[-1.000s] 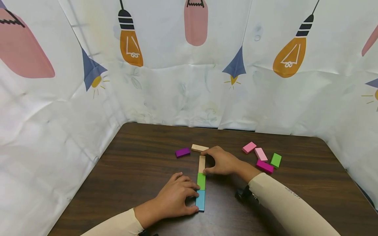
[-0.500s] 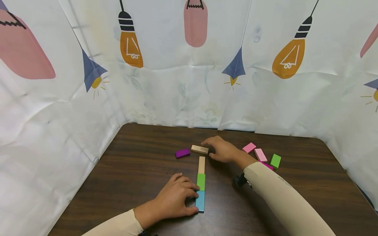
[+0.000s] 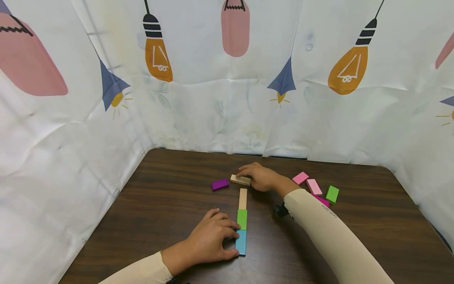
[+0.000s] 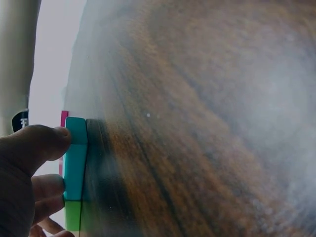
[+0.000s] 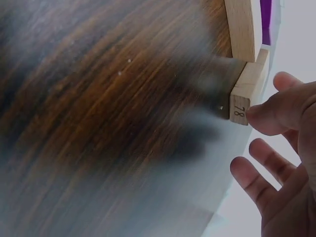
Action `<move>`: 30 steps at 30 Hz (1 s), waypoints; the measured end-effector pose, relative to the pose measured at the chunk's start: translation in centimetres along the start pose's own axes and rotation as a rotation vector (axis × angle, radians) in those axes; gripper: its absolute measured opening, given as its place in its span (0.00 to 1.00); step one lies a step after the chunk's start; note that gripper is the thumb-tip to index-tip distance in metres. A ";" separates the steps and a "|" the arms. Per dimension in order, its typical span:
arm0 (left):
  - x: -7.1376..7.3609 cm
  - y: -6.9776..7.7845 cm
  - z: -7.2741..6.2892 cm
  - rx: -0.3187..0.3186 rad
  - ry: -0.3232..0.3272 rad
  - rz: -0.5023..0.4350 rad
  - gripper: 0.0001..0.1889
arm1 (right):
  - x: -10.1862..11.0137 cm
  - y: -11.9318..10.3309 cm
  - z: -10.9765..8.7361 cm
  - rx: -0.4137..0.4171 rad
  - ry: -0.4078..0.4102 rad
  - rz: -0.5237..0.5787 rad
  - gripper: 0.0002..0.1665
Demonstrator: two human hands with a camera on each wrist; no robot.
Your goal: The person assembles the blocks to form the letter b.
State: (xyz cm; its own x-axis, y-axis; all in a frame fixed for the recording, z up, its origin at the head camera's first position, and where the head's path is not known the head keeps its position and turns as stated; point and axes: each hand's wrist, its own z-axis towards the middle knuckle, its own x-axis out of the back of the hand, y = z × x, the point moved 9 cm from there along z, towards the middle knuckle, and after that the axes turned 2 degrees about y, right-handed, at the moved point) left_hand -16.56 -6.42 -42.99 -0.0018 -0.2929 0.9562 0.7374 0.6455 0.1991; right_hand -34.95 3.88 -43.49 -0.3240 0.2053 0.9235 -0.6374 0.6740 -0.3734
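Beside a row of blocks, my left hand (image 3: 212,238) rests its fingertips and thumb on the left side of the blue block (image 3: 241,244), by its joint with the green block (image 3: 242,217). A plain wooden block (image 3: 242,198) continues that row at the far end. My right hand (image 3: 263,178) is at another wooden block (image 3: 241,181) lying crosswise beyond the row. Its index finger reaches over the top. In the right wrist view, the thumb touches the end marked 78 of this wooden block (image 5: 240,108), while other fingers stay extended.
A purple block (image 3: 220,184) lies left of the crosswise wooden block. Right of the right forearm are two pink blocks (image 3: 313,187), a magenta block (image 3: 322,200) partly behind the sleeve, and a green block (image 3: 332,194). A printed white curtain (image 3: 213,110) borders the dark table (image 3: 159,197).
My right hand has left the wooden block in the row and moved away from me, then left, onto the crosswise wooden block. My left hand has stayed in place.
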 end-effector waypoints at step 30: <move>-0.1 0.1 0.0 -0.003 0.004 0.003 0.17 | 0.5 2.1 -0.6 -0.144 0.086 0.069 0.16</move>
State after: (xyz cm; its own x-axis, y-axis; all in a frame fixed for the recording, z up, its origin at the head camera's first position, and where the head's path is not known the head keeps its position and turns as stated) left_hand -16.47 -6.37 -43.09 0.0029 -0.2934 0.9560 0.7391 0.6446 0.1956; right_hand -36.08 5.84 -43.76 -0.2985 0.3102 0.9026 -0.5070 0.7497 -0.4253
